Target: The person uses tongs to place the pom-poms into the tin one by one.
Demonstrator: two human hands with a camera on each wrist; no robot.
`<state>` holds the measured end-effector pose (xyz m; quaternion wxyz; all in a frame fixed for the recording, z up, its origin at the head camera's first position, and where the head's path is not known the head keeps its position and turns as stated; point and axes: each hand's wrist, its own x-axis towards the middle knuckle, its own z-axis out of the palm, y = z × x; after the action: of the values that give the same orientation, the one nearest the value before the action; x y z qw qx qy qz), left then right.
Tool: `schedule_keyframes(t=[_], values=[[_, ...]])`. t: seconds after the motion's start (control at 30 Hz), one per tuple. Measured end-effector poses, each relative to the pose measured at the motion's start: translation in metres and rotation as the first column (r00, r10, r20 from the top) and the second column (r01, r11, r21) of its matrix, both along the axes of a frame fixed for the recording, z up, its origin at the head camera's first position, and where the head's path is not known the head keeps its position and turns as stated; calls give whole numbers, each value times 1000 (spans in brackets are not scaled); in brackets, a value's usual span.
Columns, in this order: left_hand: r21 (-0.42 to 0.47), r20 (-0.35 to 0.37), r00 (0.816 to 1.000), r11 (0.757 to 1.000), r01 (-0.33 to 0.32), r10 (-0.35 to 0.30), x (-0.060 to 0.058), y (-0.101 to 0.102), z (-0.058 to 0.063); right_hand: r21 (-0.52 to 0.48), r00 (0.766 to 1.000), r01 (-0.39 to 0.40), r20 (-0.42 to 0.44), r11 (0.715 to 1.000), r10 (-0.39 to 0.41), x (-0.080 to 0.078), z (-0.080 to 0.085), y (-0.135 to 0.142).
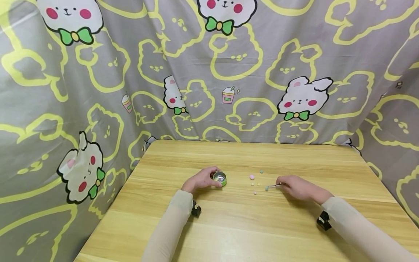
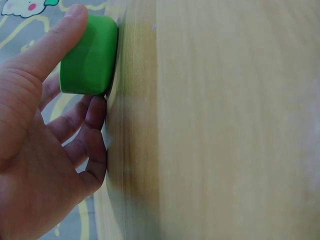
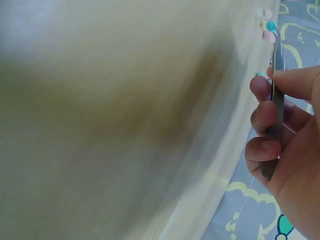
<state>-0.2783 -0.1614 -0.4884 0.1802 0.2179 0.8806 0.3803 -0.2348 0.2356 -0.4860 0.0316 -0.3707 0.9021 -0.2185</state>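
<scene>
My left hand [image 1: 203, 178] holds a small round green tin [image 1: 220, 178] with a silvery inside, its thumb on the near side. In the left wrist view the green wall of the tin [image 2: 90, 57] sits between thumb and fingers, low on the wood. Metal tweezers [image 3: 276, 110] are pinched in my right hand [image 1: 299, 187], with the other fingers curled about the shaft. At their tips is a small teal ball [image 3: 271, 26]; whether it is lifted off the table I cannot tell.
Between the hands lie several small balls on the wooden table [image 1: 229, 225]: a larger pink ball [image 1: 251, 177], a green ball [image 1: 261, 171], a yellow ball [image 1: 259, 185] and a light pink ball [image 1: 255, 193]. A patterned grey curtain [image 1: 203, 65] hangs behind and beside the table.
</scene>
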Motion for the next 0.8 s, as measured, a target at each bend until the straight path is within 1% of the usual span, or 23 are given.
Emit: schedule_keyframes(t=[0.07, 0.23, 0.3, 0.47, 0.63, 0.8], values=[[4, -1, 1000, 1000, 3, -3, 0, 0, 0, -8, 1000, 12, -8, 1000, -12, -3, 1, 0], [13, 0, 1000, 1000, 8, -8, -1, 0, -1, -22, 998, 10, -68, 1000, -11, -10, 1, -2], [18, 4, 1000, 1000, 7, -7, -1, -1, -1, -30, 997, 7, -78, 1000, -9, -13, 3, -3], [26, 10, 1000, 1000, 4, -4, -1, 0, 0, -51, 998, 19, -53, 999, -22, -16, 9, -8], [27, 7, 1000, 1000, 5, -5, -1, -1, 0, -48, 999, 29, -21, 998, -30, -21, 14, -13], [37, 5, 1000, 999, 9, -10, -1, -1, -2, -44, 1000, 16, -1, 999, -16, -26, 16, -20]])
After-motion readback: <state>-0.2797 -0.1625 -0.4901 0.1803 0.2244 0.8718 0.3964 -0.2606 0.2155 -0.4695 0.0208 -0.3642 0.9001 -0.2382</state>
